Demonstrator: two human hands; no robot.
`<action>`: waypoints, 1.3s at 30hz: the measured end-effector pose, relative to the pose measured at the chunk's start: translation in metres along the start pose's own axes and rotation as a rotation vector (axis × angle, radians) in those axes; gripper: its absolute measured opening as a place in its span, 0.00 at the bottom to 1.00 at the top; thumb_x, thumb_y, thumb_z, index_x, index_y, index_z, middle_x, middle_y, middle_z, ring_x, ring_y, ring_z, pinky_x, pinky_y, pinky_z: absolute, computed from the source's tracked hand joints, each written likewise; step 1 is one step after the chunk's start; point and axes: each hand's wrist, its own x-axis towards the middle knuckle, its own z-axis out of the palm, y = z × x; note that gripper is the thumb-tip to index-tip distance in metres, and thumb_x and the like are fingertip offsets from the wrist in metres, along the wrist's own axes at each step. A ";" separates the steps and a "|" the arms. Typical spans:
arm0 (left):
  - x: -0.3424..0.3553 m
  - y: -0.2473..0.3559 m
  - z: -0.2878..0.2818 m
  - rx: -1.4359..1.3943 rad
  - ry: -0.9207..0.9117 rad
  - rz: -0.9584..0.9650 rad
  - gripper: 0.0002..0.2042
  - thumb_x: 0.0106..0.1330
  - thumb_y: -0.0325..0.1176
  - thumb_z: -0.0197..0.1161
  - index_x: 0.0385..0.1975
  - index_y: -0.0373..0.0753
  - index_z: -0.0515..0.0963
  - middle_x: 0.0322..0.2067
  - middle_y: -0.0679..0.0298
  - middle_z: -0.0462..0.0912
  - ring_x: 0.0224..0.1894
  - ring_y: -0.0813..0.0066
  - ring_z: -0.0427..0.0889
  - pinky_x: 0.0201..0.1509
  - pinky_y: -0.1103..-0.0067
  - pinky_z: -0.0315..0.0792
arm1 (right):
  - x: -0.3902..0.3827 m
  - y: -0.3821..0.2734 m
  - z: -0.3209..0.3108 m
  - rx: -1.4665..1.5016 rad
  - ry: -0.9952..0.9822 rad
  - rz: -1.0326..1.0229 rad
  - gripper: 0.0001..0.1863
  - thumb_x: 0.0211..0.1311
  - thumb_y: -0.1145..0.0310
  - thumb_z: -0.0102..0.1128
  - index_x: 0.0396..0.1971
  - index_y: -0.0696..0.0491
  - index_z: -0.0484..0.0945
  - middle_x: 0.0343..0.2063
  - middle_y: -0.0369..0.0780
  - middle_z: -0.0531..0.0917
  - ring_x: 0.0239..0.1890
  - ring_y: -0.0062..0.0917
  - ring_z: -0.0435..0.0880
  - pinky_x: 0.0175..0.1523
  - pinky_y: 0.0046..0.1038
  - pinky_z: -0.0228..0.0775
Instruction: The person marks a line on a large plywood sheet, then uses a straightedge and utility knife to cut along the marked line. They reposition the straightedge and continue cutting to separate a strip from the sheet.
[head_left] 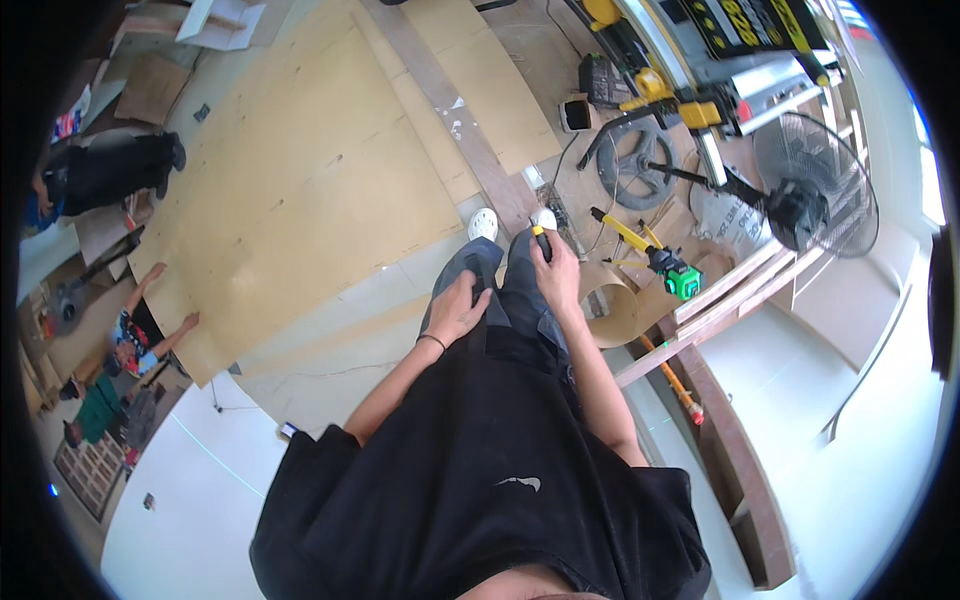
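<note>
My right hand (560, 275) is closed round a small black tool with a yellow band (541, 241), held upright in front of my right leg; its kind does not show clearly. My left hand (457, 308), with a dark band at its wrist, is curled against the dark cloth at the front of my trousers (515, 285). Whatever its fingers hold is hidden. Beyond my white shoes (483, 223) lies a long brown board (465, 125) on top of large tan sheets (300, 180).
On the right stand a green laser level (683, 281) on a yellow tripod, a black fan (800, 210), a yellow-and-black saw stand (690, 110), and timber strips (740, 280). One person (115, 170) stands at far left; another reaches over the sheet's edge (195, 350).
</note>
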 end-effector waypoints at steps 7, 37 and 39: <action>0.003 -0.050 0.018 -0.170 -0.452 -0.278 0.17 0.71 0.45 0.52 0.35 0.35 0.75 0.33 0.47 0.83 0.38 0.46 0.82 0.42 0.58 0.73 | 0.074 0.064 0.014 -0.630 -0.531 0.119 0.23 0.58 0.54 0.63 0.45 0.57 0.73 0.36 0.53 0.84 0.41 0.50 0.83 0.47 0.47 0.74; 0.452 -0.343 0.159 -0.460 0.289 -0.729 0.23 0.63 0.41 0.61 0.52 0.34 0.69 0.42 0.50 0.83 0.48 0.52 0.82 0.54 0.65 0.74 | 0.422 0.338 0.306 -0.386 -0.415 0.116 0.24 0.62 0.51 0.58 0.37 0.61 0.75 0.33 0.58 0.82 0.41 0.55 0.81 0.47 0.49 0.72; 0.469 -0.363 0.161 -0.415 0.317 -0.711 0.24 0.63 0.43 0.62 0.53 0.34 0.69 0.41 0.51 0.83 0.47 0.53 0.82 0.54 0.65 0.73 | 0.435 0.341 0.334 -0.322 -0.435 0.109 0.24 0.61 0.51 0.59 0.36 0.62 0.76 0.31 0.58 0.82 0.40 0.54 0.82 0.46 0.48 0.73</action>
